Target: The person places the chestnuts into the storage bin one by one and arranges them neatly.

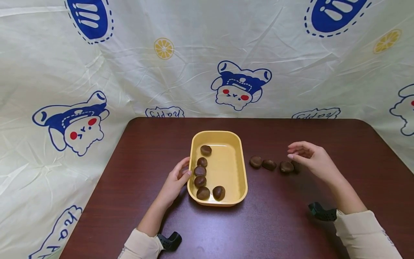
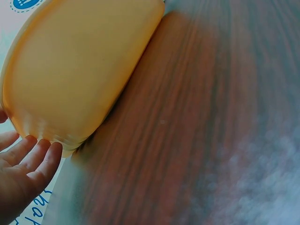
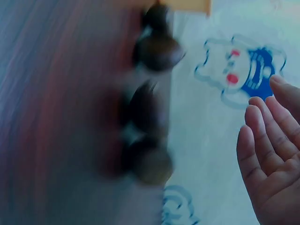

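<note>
The left hand (image 1: 173,184), seen from the head, rests against the left wall of the yellow tray (image 1: 228,165). Its fingers are loose and a bit bent, and its thumb is by the rim. Six chestnuts (image 1: 203,193) sit in the tray: five go along its left wall, and one is beside the nearest of these. Wide yellow floor shows on the tray's right side. The right hand (image 1: 317,162) is up over the far end of a row of four loose chestnuts (image 1: 269,165), right of the tray. Its fingers are softly bent, with a gap to the thumb. The brown table (image 1: 226,233) reaches wide in front of the tray, and its back edge is close behind the tray.

In the left wrist view, fingertips touch the tray's outside. A wide stretch of table runs beside the tray.

In the right wrist view, the blurry row leads to the tray's corner. A gap shows between the row and the right hand.
</note>
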`<control>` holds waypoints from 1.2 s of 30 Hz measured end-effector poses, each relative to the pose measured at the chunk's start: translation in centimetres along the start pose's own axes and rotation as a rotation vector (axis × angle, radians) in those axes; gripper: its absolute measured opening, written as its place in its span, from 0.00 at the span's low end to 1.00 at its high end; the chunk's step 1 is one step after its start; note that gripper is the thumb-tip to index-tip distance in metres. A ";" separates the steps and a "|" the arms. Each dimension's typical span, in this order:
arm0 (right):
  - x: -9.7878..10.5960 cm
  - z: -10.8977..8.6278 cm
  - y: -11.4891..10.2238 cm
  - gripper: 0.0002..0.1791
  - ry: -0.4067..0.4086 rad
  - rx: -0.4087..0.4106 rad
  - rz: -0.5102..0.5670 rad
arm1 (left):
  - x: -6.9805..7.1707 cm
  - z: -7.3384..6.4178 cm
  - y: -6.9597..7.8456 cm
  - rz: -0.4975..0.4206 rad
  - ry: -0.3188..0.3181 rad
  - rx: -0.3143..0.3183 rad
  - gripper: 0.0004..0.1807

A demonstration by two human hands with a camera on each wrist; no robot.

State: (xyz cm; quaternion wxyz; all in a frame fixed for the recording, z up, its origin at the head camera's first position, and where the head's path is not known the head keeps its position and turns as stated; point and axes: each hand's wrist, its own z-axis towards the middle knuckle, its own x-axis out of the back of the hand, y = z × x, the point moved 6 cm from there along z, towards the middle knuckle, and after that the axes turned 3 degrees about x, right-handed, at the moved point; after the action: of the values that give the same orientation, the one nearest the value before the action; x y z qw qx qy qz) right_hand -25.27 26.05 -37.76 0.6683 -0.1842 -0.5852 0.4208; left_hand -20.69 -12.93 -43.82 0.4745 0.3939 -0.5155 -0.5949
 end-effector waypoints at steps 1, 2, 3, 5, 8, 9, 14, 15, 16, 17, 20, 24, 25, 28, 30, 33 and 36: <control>0.3 -0.1 0.6 0.14 0.014 -0.016 -0.014 | 0.0 0.0 0.0 -0.001 0.001 0.005 0.26; 0.6 -0.3 1.3 0.14 0.030 -0.035 -0.024 | 0.0 0.0 0.0 -0.005 0.002 0.012 0.26; 0.8 -0.4 1.9 0.14 0.037 -0.037 -0.038 | 0.0 0.0 -0.1 -0.010 0.005 0.026 0.25; 1.0 -0.6 3.1 0.15 0.043 -0.036 -0.063 | 0.0 0.1 -0.2 -0.026 0.010 0.061 0.26; 1.0 -0.9 4.6 0.16 0.040 -0.032 -0.105 | 0.0 0.1 -0.3 -0.047 0.015 0.091 0.26; 0.9 -0.9 5.0 0.16 0.033 -0.032 -0.117 | 0.0 0.1 -0.3 -0.053 0.014 0.096 0.26; 0.4 -1.1 6.5 0.19 -0.026 -0.075 -0.132 | 0.0 0.1 -0.2 -0.056 0.012 0.096 0.26; 0.3 -1.1 6.7 0.19 -0.043 -0.085 -0.133 | -0.1 0.0 0.1 -0.055 0.013 0.102 0.26; 0.1 -1.2 6.7 0.20 -0.062 -0.096 -0.135 | -0.1 0.0 0.4 -0.057 0.013 0.103 0.26; 0.0 -1.2 6.8 0.21 -0.080 -0.106 -0.140 | -0.1 0.0 0.4 -0.056 0.014 0.103 0.26; -0.2 -1.3 6.8 0.23 -0.130 -0.129 -0.164 | -0.1 0.0 0.3 -0.057 0.015 0.111 0.26; -0.5 -1.3 6.8 0.24 -0.165 -0.122 -0.168 | 0.1 0.1 -0.3 -0.040 0.019 0.100 0.26; -0.5 -1.3 6.8 0.24 -0.167 -0.117 -0.162 | 0.1 0.1 -0.3 -0.038 0.019 0.097 0.26; -0.4 -1.3 6.8 0.23 -0.155 -0.112 -0.156 | 0.1 0.1 -0.3 -0.031 0.023 0.095 0.26; -0.3 -1.3 6.8 0.22 -0.145 -0.115 -0.155 | 0.1 0.1 -0.3 -0.030 0.026 0.098 0.26; -0.1 -1.4 6.9 0.22 -0.131 -0.124 -0.164 | 0.0 0.1 -0.2 -0.032 0.024 0.093 0.26; 0.1 -1.4 7.0 0.22 -0.111 -0.129 -0.173 | 0.0 0.1 -0.2 -0.031 0.026 0.095 0.26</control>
State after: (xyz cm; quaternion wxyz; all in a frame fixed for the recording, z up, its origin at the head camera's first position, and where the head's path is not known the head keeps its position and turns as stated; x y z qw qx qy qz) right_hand -26.34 30.48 -43.22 0.6555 -0.1521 -0.6606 0.3328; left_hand -20.84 -12.94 -44.01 0.4529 0.4316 -0.5306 -0.5718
